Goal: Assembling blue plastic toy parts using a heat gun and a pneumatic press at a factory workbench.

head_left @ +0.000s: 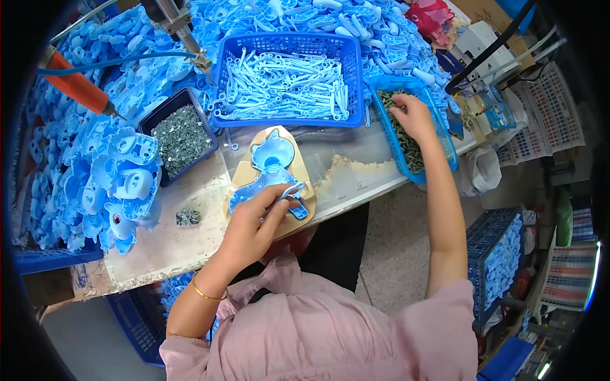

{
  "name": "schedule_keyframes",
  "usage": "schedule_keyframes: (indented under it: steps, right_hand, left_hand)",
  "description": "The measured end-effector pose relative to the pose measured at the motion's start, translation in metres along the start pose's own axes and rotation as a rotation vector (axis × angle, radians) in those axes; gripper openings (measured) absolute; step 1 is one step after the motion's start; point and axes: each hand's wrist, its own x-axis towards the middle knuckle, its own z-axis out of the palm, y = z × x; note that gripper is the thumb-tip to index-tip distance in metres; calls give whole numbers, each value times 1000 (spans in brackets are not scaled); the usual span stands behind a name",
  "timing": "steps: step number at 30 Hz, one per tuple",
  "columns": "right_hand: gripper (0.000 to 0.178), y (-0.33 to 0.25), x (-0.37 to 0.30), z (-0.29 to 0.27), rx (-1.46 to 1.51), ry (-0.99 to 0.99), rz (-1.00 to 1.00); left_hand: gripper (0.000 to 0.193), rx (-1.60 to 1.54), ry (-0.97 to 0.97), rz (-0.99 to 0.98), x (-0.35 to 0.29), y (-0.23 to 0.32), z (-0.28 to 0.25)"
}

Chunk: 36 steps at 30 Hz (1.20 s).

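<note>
The left hand [251,225] presses down on a blue plastic shell [270,174] that lies in a tan wooden jig [298,162] at the middle of the table [356,181]; its fingers [267,200] are closed on a pale blue strip part [291,190] laid across the shell's lower end, likely to keep both seated in the jig. At about two o'clock from the jig, the right hand [414,117] reaches into a narrow blue tray [445,146] of small dark green pieces [406,143], fingers curled down among them; whether they pinch one I cannot tell. At twelve o'clock a blue basket [286,120] holds more pale strips [286,86], near enough to draw from. At ten o'clock a dark tray of screws [181,136] sits just beside a heap of blue shells [121,184], with a hanging powered screwdriver [181,28] and an orange tool [76,82] above. A small clump of screws [187,217] lies at nine o'clock. The heaps crowd the table's left and far edges, leaving little bare space around the jig.
</note>
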Motion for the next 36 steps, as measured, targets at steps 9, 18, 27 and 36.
schedule_keyframes:
  steps: [9, 18, 27, 36]
  right_hand:
    - [9, 30, 4, -20, 52, -260, 85]
    - [27, 17, -4, -11, -78, -176, -208]
    - [25, 29, -12, -38, 355, -137, 301]
    - [23, -16, -37, -39, 566, -178, 152]
  left_hand:
    - [27, -40, -20, -24, -5, -8, -5]
    - [26, -27, -73, -5, -3, -2, 1]
    - [27, -169, -46, -33, -6, -9, -2]
    - [25, -133, -69, -4, 1, -6, 0]
